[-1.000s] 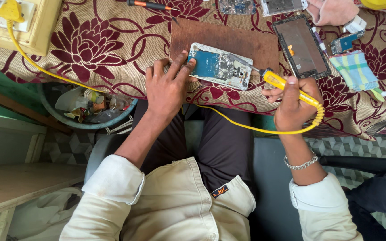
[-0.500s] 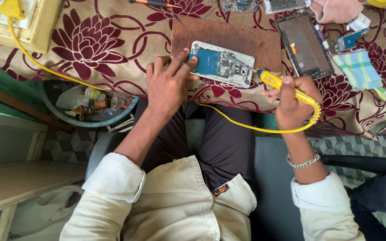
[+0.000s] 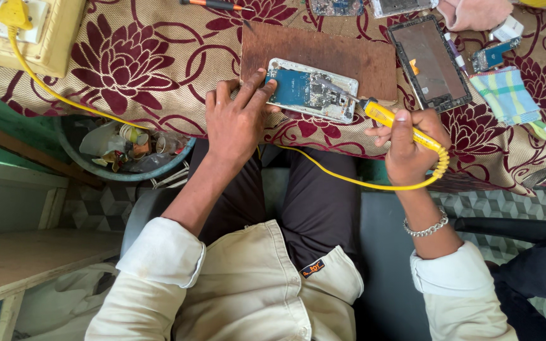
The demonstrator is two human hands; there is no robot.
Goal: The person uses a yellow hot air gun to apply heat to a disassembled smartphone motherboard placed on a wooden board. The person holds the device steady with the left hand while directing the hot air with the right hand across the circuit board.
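An opened phone (image 3: pixel 311 89) with its blue circuit board bare lies on a brown wooden board (image 3: pixel 323 53), on a table with a maroon flowered cloth. My left hand (image 3: pixel 238 117) rests its fingers on the phone's left end and holds it down. My right hand (image 3: pixel 409 142) grips a yellow soldering iron (image 3: pixel 390 119). The iron's metal tip reaches onto the right part of the phone's circuit board. A yellow cord (image 3: pixel 349 180) loops from the iron under my right hand and back across my lap.
A detached phone screen (image 3: pixel 430 63) lies right of the board, beside a checked cloth (image 3: pixel 508 95). More phone parts and a screwdriver (image 3: pixel 213 5) line the far edge. A yellow socket box (image 3: pixel 52 35) sits far left. Below the table edge stands a bin of scraps (image 3: pixel 124 148).
My right hand has brought the iron's tip a little further onto the phone's board. The left hand stays on the phone's end.
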